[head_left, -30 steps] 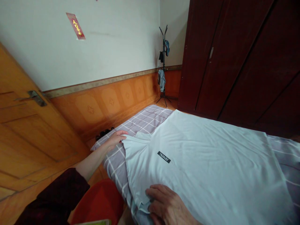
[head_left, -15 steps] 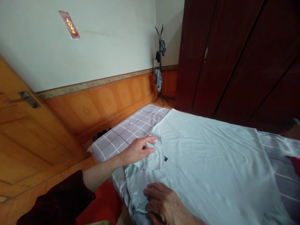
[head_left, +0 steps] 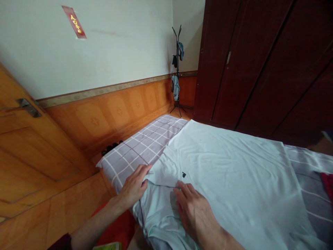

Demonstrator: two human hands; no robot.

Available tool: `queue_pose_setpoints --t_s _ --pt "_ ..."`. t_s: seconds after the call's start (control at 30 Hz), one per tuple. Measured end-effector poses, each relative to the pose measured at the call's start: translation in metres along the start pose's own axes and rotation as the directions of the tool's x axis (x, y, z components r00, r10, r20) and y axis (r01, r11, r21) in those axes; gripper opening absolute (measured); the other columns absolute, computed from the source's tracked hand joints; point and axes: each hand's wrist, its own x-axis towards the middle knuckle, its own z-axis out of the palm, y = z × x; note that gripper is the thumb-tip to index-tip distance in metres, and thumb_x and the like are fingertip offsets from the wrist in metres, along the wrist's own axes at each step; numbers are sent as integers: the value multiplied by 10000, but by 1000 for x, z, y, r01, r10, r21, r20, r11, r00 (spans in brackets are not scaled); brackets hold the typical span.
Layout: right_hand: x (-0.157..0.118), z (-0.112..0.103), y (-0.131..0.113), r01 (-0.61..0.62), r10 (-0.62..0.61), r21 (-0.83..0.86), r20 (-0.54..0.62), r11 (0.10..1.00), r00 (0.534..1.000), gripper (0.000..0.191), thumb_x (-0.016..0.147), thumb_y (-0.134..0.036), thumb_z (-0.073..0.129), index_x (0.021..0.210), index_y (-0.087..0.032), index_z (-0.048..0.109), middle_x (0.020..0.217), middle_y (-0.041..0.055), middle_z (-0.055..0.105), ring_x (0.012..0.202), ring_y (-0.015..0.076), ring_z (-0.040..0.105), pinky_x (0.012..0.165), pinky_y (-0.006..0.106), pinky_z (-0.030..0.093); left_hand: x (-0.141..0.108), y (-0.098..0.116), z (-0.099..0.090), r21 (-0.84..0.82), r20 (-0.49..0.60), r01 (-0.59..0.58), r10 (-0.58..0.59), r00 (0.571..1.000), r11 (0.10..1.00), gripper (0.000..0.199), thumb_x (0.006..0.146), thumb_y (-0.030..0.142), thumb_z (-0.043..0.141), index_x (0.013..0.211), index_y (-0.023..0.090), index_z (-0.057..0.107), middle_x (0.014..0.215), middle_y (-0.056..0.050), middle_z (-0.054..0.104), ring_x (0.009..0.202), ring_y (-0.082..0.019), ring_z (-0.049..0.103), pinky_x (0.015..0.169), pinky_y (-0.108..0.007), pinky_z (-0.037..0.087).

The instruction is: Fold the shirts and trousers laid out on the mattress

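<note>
Fingers of the left hand (head_left: 134, 185) pinch a pale shirt (head_left: 229, 173) on the bed (head_left: 139, 144); the right hand (head_left: 195, 210) rests on the shirt (thumb hidden, so I cannot tell whether it grips).

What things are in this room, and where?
shirt: 1, pale blue, on bed
bed: 1, grey with white checks, beneath shirt
coat rack with clothes: 1, black, far corner
wardrobe: 1, dark red, back right
wall strip: 1, red, upper left
door: 1, orange, left
rounded object: 1, red, lower left
flat item: 1, green, bottom edge
dark items: count unclear, black, beyond bed
cloth: 1, red, right edge
blurred shape: 1, unclear, right edge
left hand: 1, bare, gripping shirt
right hand: 1, bare, on shirt
</note>
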Motion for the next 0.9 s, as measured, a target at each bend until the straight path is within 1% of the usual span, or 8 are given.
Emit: queue_pose_setpoints --t_s 0.1,0.23,0.37,0.47,0.6,0.67,0.77,0.9 --pt "15 -2 5 17 3 -252 80 968 997 351 740 20 484 1024 -146 606 1046 133 621 851 237 582 662 321 487 -1 -3 8 -33 -137 40 -44 990 999 501 733 43 431 1197 219 501 1102 -57 562 1039 -191 553 903 -345 457" --pt "37 -8 13 148 -89 -363 174 920 981 211 780 0 495 862 -146 623 850 97 631 756 224 584 590 309 452 -3 -6 12 -47 -195 44 -52 979 998 354 753 70 459 1066 211 545 987 -46 577 943 -192 573 829 -331 474" --pt "40 -23 21 200 -185 -423 77 884 980 198 760 8 507 776 -162 608 780 72 603 708 227 563 584 337 428 -8 -8 14 -77 -234 6 -24 972 997 298 755 63 441 979 217 563 952 -43 582 918 -185 584 792 -306 483" --pt "33 -34 28 139 -150 -403 4 905 989 213 750 4 500 739 -186 595 758 56 592 681 222 555 576 334 406 -9 -7 13 -80 -241 -50 29 970 996 286 730 36 413 873 215 585 920 -40 586 863 -170 601 751 -280 487" --pt "37 -41 39 74 -42 -234 137 969 990 215 714 -15 511 761 -192 623 788 43 619 696 189 594 582 291 405 -9 -5 10 -89 -205 -146 125 971 985 325 717 7 396 827 210 624 866 -33 591 792 -146 608 708 -242 486" --pt "52 -42 46 -23 45 -160 134 987 990 217 765 -73 507 885 -189 645 878 44 640 773 182 620 640 276 427 -8 -4 9 -94 -201 -172 150 968 981 342 728 3 389 839 209 638 858 -36 592 776 -140 607 693 -232 486" --pt "88 -38 57 -201 207 -102 50 974 977 249 874 -218 480 1074 -184 625 1044 64 635 922 194 620 750 277 439 -8 -4 9 -98 -195 -208 186 963 973 345 753 7 390 874 207 643 868 -47 595 779 -140 609 686 -229 488" --pt "139 -19 68 -331 337 -74 96 941 937 295 899 -343 484 1073 -164 641 1084 101 627 1013 208 591 830 269 423 -9 -4 8 -97 -177 -235 216 960 967 341 751 8 407 928 202 625 876 -56 597 797 -151 608 698 -246 490"
